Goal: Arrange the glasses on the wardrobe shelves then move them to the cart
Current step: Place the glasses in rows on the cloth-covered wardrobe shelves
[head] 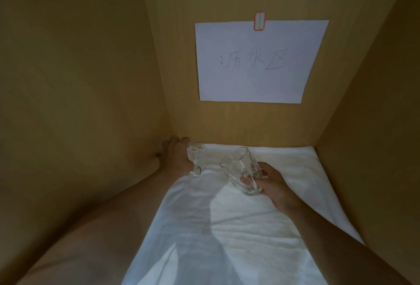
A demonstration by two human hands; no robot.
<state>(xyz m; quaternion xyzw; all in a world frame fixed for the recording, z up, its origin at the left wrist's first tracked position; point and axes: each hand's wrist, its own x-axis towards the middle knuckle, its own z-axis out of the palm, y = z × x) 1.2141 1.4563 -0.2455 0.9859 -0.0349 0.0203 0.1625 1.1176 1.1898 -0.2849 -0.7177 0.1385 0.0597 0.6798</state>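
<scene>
**Two glasses held over the towel in the wardrobe compartment**

The wooden wardrobe compartment (75, 80) fills the view, its back panel at 12 o'clock and side walls at 9 and 3 o'clock. A white towel (227, 234) covers the shelf from 6 o'clock up to the back panel. A white paper sheet (259, 62) with handwritten characters hangs on the back panel at 12 o'clock, fixed by a red-edged sticker (259, 21) at its top edge.

The left hand (176, 156) reaches to the back left corner, about 11 o'clock of the towel, its grip wrapped round a clear glass (196, 158) that looks tilted, though the transparent walls make its pose hard to read. Just beside it at 1 o'clock, the right hand (276, 188) clamps its fingers on a second clear glass (242, 168), tilted above the towel.
</scene>
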